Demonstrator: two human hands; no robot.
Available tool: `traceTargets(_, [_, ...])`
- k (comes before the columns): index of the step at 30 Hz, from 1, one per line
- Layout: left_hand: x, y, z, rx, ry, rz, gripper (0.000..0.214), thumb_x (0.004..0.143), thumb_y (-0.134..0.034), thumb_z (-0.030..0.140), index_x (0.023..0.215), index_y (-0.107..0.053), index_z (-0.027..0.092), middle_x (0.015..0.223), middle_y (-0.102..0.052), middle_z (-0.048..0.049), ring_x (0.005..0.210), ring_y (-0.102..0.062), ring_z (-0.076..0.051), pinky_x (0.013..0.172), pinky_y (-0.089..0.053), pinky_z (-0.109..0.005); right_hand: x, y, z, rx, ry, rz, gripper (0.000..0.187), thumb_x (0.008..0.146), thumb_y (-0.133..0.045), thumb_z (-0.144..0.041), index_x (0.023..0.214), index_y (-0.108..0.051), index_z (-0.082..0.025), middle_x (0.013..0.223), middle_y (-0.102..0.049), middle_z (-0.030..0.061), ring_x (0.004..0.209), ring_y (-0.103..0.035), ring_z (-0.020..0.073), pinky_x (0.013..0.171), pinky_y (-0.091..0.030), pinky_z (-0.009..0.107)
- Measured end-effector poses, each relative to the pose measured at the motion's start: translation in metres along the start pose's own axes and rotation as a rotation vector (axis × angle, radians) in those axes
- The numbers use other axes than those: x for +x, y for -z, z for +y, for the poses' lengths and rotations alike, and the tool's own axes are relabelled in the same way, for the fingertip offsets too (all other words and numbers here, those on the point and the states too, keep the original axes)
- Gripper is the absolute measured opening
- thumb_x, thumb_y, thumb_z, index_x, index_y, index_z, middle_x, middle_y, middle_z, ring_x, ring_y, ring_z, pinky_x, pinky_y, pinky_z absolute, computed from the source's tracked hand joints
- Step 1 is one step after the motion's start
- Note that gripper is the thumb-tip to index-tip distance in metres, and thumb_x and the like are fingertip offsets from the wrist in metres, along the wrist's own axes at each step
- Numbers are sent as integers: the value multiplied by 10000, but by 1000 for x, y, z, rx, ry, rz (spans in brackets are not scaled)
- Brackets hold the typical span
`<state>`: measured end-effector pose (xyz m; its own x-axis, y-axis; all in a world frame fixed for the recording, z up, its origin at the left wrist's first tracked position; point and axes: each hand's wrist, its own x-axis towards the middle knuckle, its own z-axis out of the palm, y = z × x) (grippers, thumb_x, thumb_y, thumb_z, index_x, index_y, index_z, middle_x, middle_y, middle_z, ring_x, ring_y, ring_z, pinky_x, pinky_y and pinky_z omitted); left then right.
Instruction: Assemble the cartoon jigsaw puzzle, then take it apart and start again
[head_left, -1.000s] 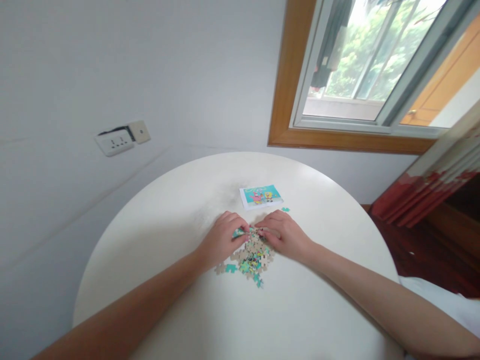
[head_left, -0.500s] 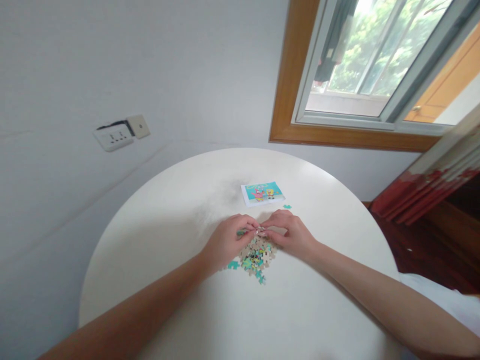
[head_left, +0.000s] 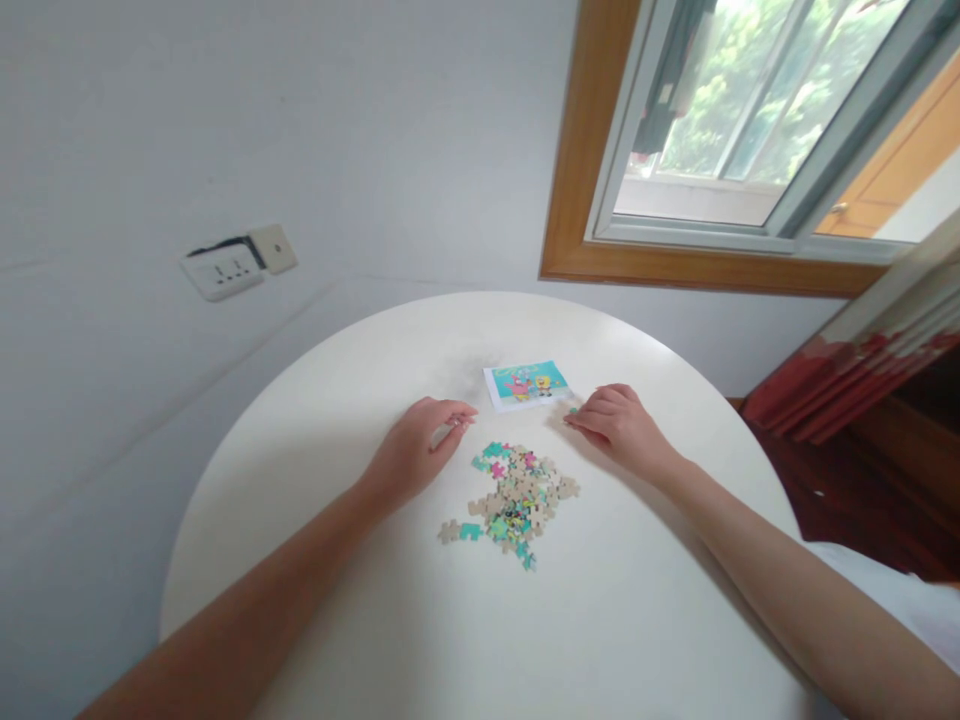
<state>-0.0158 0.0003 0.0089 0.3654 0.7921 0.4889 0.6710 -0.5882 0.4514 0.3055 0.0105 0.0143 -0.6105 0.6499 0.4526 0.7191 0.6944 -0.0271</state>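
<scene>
A loose heap of jigsaw puzzle pieces point(head_left: 521, 495) lies on the white round table point(head_left: 465, 640), some showing tan backs, others green, pink or yellow printed faces. Left of the heap's top edge, my left hand point(head_left: 412, 448) is closed in a pinch, with a small, partly hidden puzzle piece at its fingertips. My right hand point(head_left: 621, 430) is up and right of the heap, its fingers closed over a green puzzle piece point(head_left: 572, 411) beside the picture card. The fingers cover most of that piece. On the card point(head_left: 527, 386) are a pink starfish and a yellow sponge cartoon figure.
Behind the table stands a pale wall with a socket point(head_left: 223, 270) and a switch plate point(head_left: 273, 249). A wood-framed window point(head_left: 566, 200) is at the upper right, with a red and cream curtain point(head_left: 832, 380) beside it.
My hands have parted from over the heap. The left has moved left and slightly up, the right up and right to the lone green piece. More of the heap is uncovered.
</scene>
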Motion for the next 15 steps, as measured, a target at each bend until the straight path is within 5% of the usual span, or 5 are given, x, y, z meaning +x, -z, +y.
traceTargets(7, [-4,-10,-5,-21,-170,-169,202,935,-482,254,997,-668,206,984,-696,-62,963,-587,-206,899,-446,-361,-5,-3,16,-110,-60,-16,224,952,-519,-268,967,-743,-274,870,-731,44,877,-584,209,852,-329,394])
traceTargets(15, [-7,-10,2,20,-192,-254,268,918,-496,215,1097,-694,245,1043,-638,-73,986,-549,-218,900,-433,-368,-4,-3,11,-213,-33,-145,215,957,-509,-231,935,-723,-241,887,-721,48,915,-564,223,865,-307,403])
